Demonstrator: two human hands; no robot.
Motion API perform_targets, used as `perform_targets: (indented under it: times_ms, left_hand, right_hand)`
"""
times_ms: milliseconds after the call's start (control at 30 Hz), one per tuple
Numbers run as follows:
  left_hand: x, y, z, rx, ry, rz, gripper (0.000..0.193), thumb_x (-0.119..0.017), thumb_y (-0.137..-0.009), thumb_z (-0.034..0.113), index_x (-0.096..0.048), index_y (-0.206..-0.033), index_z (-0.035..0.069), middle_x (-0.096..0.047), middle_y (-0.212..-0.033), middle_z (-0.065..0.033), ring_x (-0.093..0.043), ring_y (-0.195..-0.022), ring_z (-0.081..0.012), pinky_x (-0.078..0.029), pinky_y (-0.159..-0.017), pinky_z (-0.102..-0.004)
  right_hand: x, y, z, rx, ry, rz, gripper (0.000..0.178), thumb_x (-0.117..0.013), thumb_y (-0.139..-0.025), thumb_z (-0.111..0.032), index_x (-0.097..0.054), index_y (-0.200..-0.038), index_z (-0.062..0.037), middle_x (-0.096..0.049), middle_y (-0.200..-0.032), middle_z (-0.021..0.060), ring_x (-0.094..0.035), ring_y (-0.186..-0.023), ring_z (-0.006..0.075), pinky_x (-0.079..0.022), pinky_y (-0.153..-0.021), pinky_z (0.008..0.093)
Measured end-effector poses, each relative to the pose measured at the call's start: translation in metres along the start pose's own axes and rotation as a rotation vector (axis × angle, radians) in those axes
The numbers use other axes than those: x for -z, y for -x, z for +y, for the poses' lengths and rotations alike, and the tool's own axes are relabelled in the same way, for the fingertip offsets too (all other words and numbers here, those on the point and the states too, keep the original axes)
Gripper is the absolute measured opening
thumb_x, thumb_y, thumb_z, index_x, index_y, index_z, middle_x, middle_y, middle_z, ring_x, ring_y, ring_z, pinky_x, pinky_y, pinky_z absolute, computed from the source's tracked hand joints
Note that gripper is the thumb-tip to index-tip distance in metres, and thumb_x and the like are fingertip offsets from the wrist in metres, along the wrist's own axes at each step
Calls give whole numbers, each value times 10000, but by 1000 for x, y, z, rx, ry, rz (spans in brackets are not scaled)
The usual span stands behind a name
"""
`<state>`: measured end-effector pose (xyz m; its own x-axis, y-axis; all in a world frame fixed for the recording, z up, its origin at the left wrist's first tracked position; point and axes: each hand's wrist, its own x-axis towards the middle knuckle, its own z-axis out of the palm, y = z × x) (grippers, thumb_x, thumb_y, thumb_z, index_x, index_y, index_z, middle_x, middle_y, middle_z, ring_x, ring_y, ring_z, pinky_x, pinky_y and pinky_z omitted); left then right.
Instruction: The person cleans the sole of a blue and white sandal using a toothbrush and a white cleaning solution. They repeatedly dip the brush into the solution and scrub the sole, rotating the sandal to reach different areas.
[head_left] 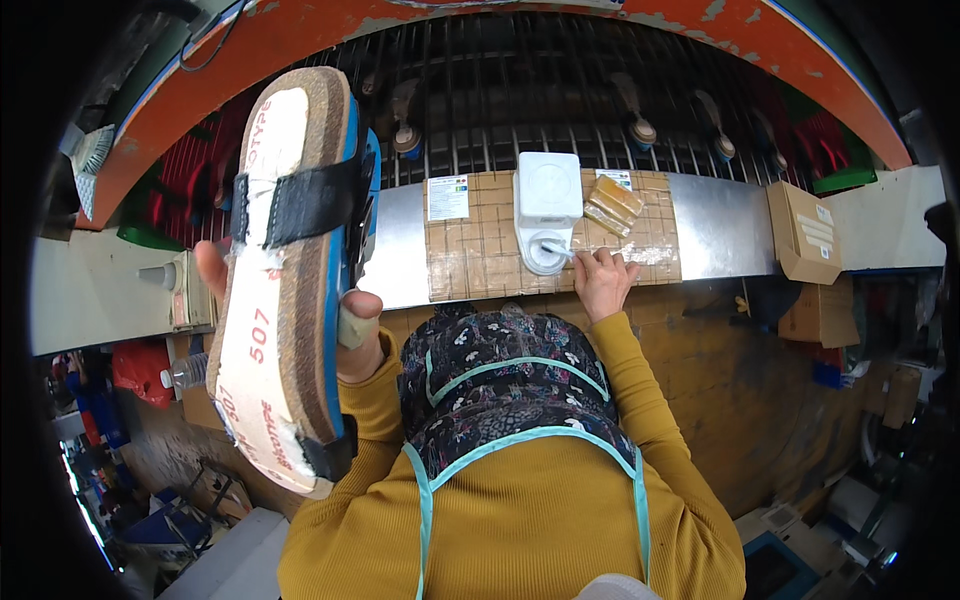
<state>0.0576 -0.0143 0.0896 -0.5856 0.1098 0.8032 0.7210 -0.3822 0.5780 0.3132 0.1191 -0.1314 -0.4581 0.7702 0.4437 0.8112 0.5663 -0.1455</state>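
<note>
My left hand point(352, 335) grips a long sandal sole form point(285, 270), held up on edge at the left; it has a white taped face, a cork-brown layer, a blue edge and a black strap across it. My right hand point(603, 280) rests at the front of the metal bench, its fingers on a thin brush handle point(556, 248) that dips into a white pot point(546, 205). A yellowish sponge block point(613, 203) lies just right of the pot. Both sit on a cardboard mat point(480, 250).
Behind the bench point(715, 235) runs a dark slatted conveyor point(520, 100) under an orange arch point(500, 20), with several pegs on it. A cardboard box point(805, 230) stands at the right, a small bottle point(160, 275) at the left. Clutter covers the floor on both sides.
</note>
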Motion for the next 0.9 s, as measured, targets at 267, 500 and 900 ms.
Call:
perform_targets:
  times_ms: [267,500,900]
  left_hand:
    - [29,-13,4,-623,-747,-263,919,-655,-849,573,-189,-1508,133,-346,-1455,-159,-400,-1336,-280,-430,-1089,-402]
    - [15,37,-33,-108,-152,-171,717,-684,-855,388,-318,-1438,187,-320,-1464,-195,-419,-1330,-347,-428,-1080,-501]
    - [-48,59,-53,-233,147,-168,611,-794,-807,235,-468,-1303,88,-336,-1441,-342,-516,-1238,-444,-551,-937,-446]
  right_hand:
    - [13,6,4,-366,-273,-288,202,-671,-854,-330,-744,-864,-142,-686,-769,101,-650,-753,287,-346,-818,447]
    - [-1,28,38,-712,-862,-495,262,-710,-839,-394,-750,-915,-146,-683,-710,61,-643,-715,257,-391,-808,435]
    - [187,-88,-82,78,-564,484,224,-831,-725,-147,-778,-943,-138,-640,-878,0,-573,-745,123,-319,-839,322]
